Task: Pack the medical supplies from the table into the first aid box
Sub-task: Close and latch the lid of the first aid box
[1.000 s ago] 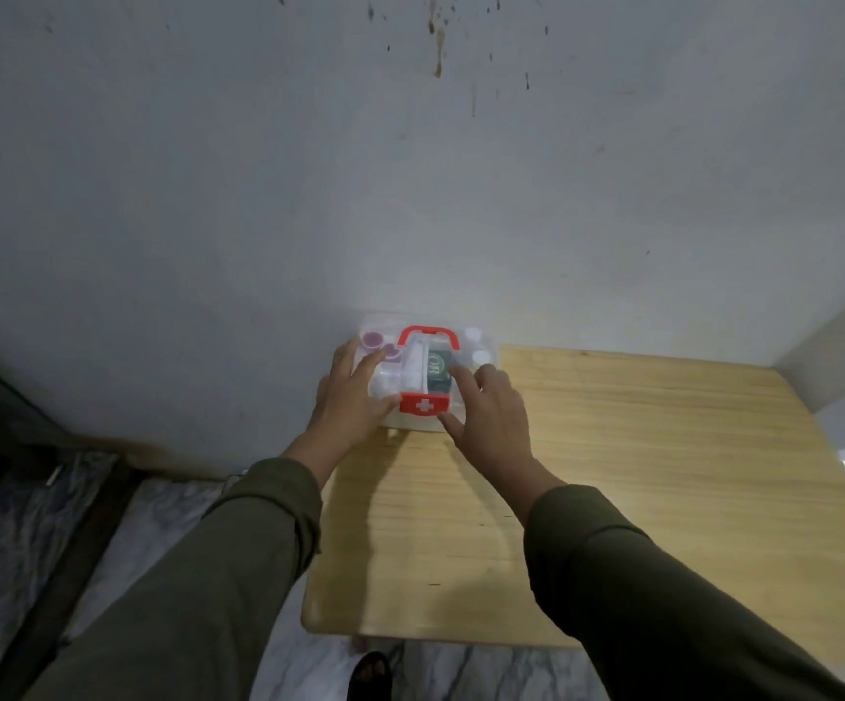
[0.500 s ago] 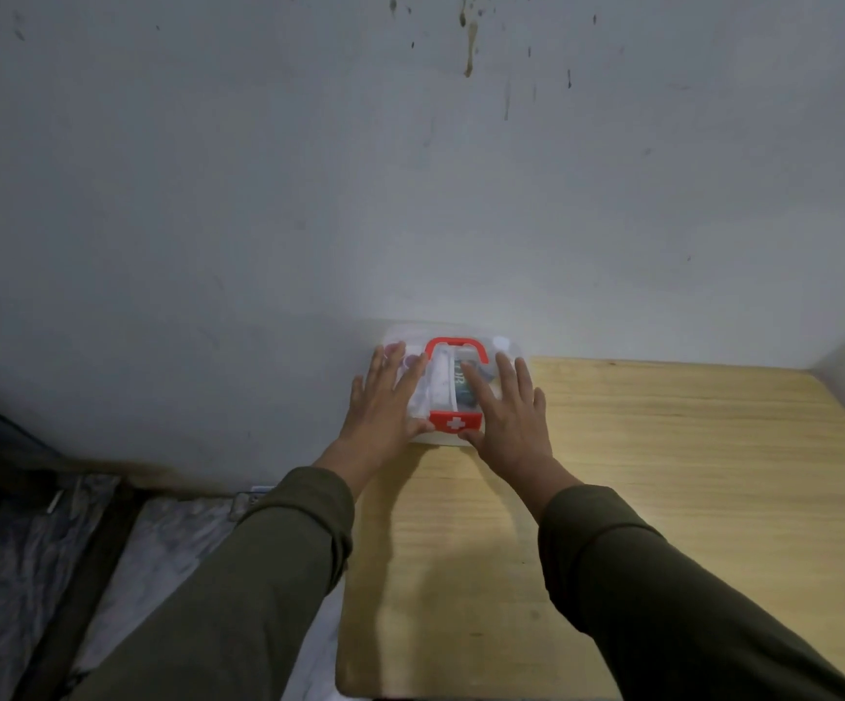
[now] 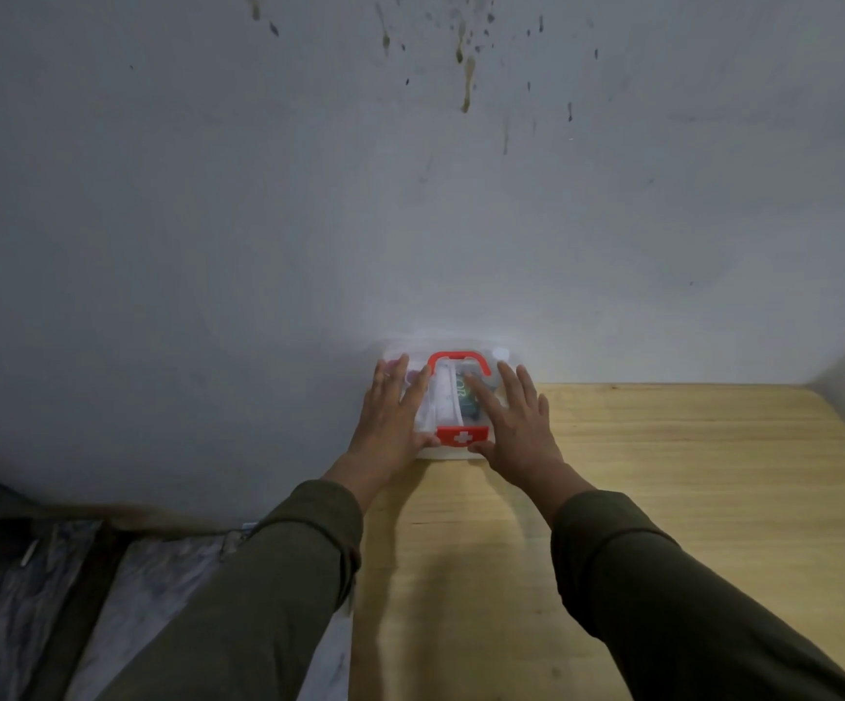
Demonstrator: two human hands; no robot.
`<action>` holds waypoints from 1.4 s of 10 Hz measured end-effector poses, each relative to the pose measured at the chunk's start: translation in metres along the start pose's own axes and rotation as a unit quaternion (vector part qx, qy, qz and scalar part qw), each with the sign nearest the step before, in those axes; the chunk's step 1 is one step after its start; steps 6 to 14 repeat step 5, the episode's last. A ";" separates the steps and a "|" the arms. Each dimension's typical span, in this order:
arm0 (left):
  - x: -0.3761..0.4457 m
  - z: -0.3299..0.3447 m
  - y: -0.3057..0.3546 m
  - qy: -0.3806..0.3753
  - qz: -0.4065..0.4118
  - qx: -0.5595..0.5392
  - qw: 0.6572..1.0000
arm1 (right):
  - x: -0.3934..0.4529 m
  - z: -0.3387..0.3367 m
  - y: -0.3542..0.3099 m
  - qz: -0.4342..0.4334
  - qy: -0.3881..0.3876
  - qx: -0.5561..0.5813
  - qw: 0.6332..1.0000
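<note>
The first aid box (image 3: 445, 397) is clear plastic with a red handle and a red latch bearing a white cross. It sits at the table's far left corner against the wall, lid down. Supplies show dimly through the lid. My left hand (image 3: 394, 416) lies flat on the left half of the lid, fingers spread. Flat on the right half rests my right hand (image 3: 514, 422), with its thumb by the red latch. Neither hand grips anything.
The light wooden table (image 3: 663, 498) runs right and toward me. A stained grey wall (image 3: 410, 194) stands directly behind the box. Left of the table lies a marbled floor (image 3: 31, 599) with a dark strip.
Both hands went from fingering the lid and latch to lying flat with fingers spread on top of the box. The view shifted left, so the box appears further right.
</note>
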State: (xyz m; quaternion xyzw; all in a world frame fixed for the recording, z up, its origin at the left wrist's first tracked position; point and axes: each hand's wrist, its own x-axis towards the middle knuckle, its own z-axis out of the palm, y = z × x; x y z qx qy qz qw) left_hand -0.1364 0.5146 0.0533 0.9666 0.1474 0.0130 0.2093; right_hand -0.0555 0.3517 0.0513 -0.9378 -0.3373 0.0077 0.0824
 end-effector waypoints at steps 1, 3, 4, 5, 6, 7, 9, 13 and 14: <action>0.001 -0.002 0.001 -0.008 0.005 0.009 1.000 | 0.001 0.000 0.001 -0.005 -0.002 0.002 1.000; -0.001 -0.002 0.001 -0.014 -0.001 0.024 1.000 | -0.001 -0.001 0.004 -0.016 -0.006 0.000 1.000; 0.000 -0.011 0.001 -0.004 -0.005 0.032 0.999 | -0.001 -0.007 0.005 -0.031 0.033 0.012 0.999; -0.029 0.000 0.002 0.074 0.011 0.015 0.997 | -0.043 -0.003 0.010 -0.070 0.099 0.053 0.991; -0.029 0.000 0.002 0.074 0.011 0.015 0.997 | -0.043 -0.003 0.010 -0.070 0.099 0.053 0.991; -0.029 0.000 0.002 0.074 0.011 0.015 0.997 | -0.043 -0.003 0.010 -0.070 0.099 0.053 0.991; -0.029 0.000 0.002 0.074 0.011 0.015 0.997 | -0.043 -0.003 0.010 -0.070 0.099 0.053 0.991; -0.029 0.000 0.002 0.074 0.011 0.015 0.997 | -0.043 -0.003 0.010 -0.070 0.099 0.053 0.991; -0.029 0.000 0.002 0.074 0.011 0.015 0.997 | -0.043 -0.003 0.010 -0.070 0.099 0.053 0.991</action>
